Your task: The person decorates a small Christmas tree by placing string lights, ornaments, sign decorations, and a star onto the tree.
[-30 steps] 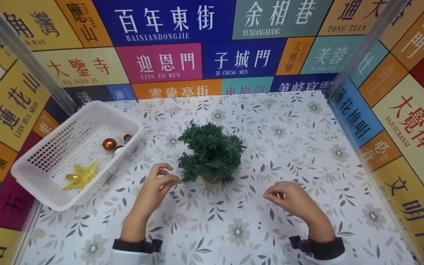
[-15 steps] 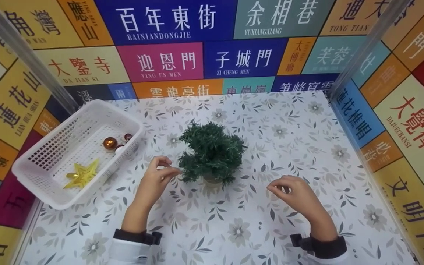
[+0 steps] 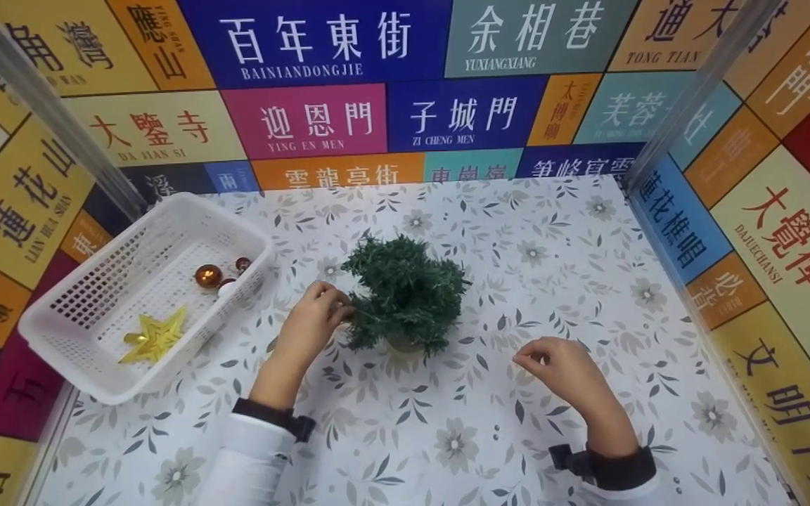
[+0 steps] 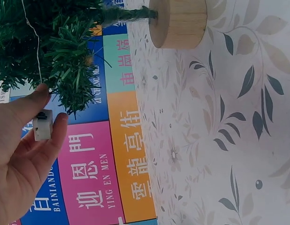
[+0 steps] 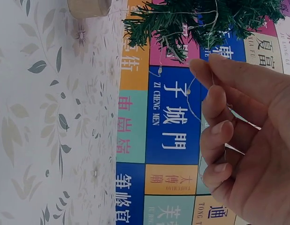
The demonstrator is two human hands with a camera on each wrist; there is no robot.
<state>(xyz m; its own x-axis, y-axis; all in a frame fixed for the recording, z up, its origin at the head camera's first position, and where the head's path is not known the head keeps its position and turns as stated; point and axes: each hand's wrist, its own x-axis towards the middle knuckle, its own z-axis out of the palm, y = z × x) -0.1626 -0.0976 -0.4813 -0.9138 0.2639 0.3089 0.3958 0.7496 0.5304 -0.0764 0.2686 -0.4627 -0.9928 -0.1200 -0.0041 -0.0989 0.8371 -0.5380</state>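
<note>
A small green artificial Christmas tree stands upright mid-table on a round wooden base. My left hand is at the tree's left side. In the left wrist view it holds a little white battery box between thumb and fingers, and a thin wire runs from there up into the branches. To the right of the tree, apart from it, my right hand pinches a fine string of lights between thumb and index finger. That string leads to the branches and trails loosely past the curled fingers.
A white perforated basket stands at the left. Inside are a gold star, a shiny copper-coloured ball and smaller dark red and white ornaments. Printed walls enclose the table at back and sides.
My left hand has moved up and right, closer against the tree's left branches, and its fingers have turned inward. The right hand has shifted slightly right and stays pinched. Tree and basket stay put.
</note>
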